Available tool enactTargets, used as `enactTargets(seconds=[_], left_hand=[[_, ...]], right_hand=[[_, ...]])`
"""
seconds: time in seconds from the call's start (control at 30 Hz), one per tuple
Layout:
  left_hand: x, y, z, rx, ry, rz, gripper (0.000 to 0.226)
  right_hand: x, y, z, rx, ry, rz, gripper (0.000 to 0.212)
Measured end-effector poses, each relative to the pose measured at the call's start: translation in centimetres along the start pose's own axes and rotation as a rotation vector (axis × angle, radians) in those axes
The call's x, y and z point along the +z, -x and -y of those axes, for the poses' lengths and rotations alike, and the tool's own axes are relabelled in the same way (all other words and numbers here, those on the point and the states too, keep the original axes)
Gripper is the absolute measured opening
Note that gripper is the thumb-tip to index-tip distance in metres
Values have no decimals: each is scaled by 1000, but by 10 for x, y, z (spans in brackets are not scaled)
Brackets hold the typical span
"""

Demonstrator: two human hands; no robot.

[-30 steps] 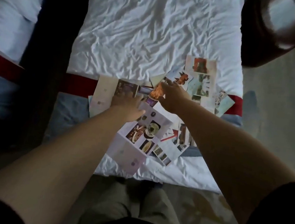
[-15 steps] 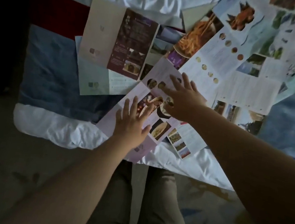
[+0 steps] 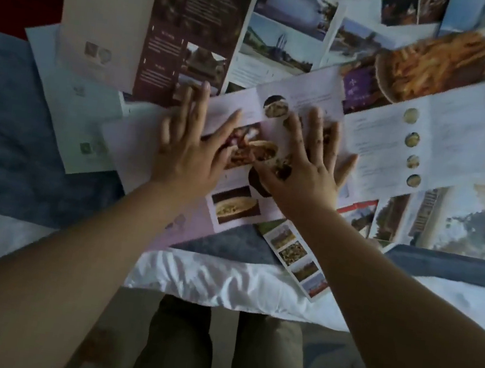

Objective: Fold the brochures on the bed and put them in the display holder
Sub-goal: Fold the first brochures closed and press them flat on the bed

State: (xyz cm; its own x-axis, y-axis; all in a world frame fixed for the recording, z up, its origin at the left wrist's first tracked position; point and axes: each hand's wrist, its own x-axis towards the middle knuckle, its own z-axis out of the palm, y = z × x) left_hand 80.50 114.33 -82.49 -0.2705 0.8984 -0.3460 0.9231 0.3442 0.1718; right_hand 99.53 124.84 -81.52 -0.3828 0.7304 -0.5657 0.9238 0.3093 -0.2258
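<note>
The white sheet edge of the bed (image 3: 223,276) runs nearest the viewer, below both wrists, with a blue runner (image 3: 26,142) laid across it. On the runner lies the lilac food brochure (image 3: 234,205), unfolded and askew, its near corner reaching toward the bed edge.

The left hand (image 3: 190,153) and the right hand (image 3: 303,173) both rest flat on this brochure, fingers straight and spread, gripping nothing. A photograph of a dish shows between them.

The step in hand appears to be the start of a fold: the sheet is pinned and smoothed, and no panel is turned over yet. The next move probably calls for one hand to hold the sheet down. The other would lift an outer panel and bring it over along the crease, with the edges aligned before pressing.

The paper looks thin and glossy, with several panels of food pictures on pale lilac. It overlaps neighbouring sheets, so it could slide or drag them along.

Just right of the right wrist, a narrow strip brochure (image 3: 294,251) pokes out from beneath. Left of the left hand lies a pale green brochure (image 3: 85,109), and beyond that hand's fingertips a maroon brochure (image 3: 193,25). Beyond the right hand lie a noodle brochure (image 3: 430,84) and further sheets, all unfolded. The display holder is not in view.
</note>
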Motion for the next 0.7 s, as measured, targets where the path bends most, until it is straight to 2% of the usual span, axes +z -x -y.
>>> enactTargets(seconds=[0.1, 0.2, 0.27, 0.37, 0.5, 0.6, 0.7], left_hand=[[-5, -13, 4, -59, 26, -13, 64], [2, -13, 5, -59, 20, -10, 66], [10, -12, 4, -108, 25, -25, 72], [15, -14, -2, -271, 71, -74, 89], [15, -14, -4, -397, 128, -132, 108], [15, -11, 6, -523, 218, -246, 109], [17, -12, 10, -603, 324, -337, 104]], right_hand=[[0, -7, 0, 204, -110, -51, 95], [-1, -12, 0, 266, -120, -53, 97], [-2, -12, -1, 262, -91, -57, 97], [-8, -8, -3, 237, -54, -66, 96], [-23, -5, -18, 116, 39, -124, 87], [-32, -14, -52, 41, 121, -260, 80], [-25, -20, -83, -32, 121, -307, 79]])
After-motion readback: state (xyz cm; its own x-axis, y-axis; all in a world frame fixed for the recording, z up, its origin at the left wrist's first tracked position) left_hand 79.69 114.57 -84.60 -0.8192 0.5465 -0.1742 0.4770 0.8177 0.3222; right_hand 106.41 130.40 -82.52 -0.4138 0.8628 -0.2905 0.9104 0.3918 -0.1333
